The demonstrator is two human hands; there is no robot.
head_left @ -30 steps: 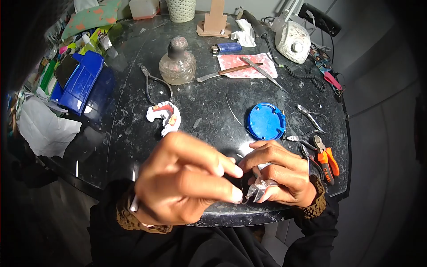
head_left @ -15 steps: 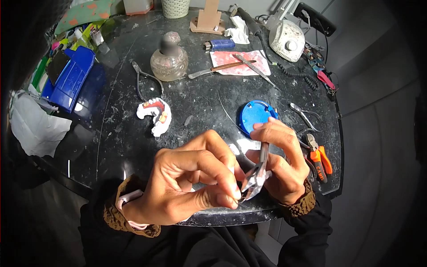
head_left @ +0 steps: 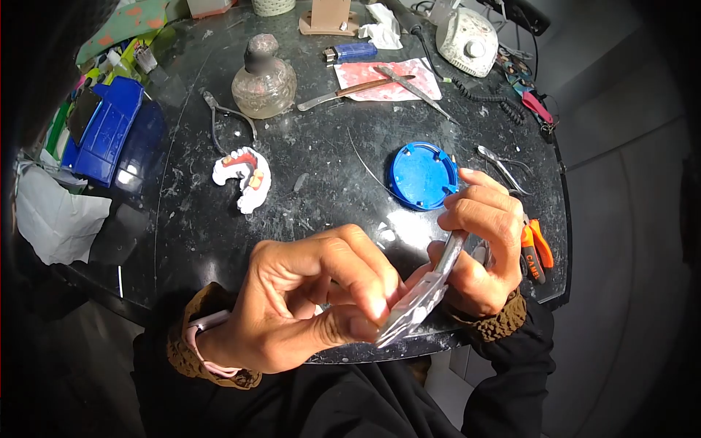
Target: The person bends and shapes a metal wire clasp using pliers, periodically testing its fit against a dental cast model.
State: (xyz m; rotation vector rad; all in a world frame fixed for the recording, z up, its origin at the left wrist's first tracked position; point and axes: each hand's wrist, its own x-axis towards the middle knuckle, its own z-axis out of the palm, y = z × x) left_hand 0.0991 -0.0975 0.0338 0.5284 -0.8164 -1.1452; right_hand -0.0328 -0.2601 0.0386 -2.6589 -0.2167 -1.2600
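Right fingers grip a shiny, elongated metal tool (pliers, perhaps).

A person wears a loose black garment, its long dark sleeves finished with crinkled brown cuffs, the left cuff flaring wide and the right cuff bunched in ruffles. A pale pink strap with a slim, rounded case circles the left wrist; the fingers are bare.

One held tool, one dental cast, one lighter and two crossed instruments show.
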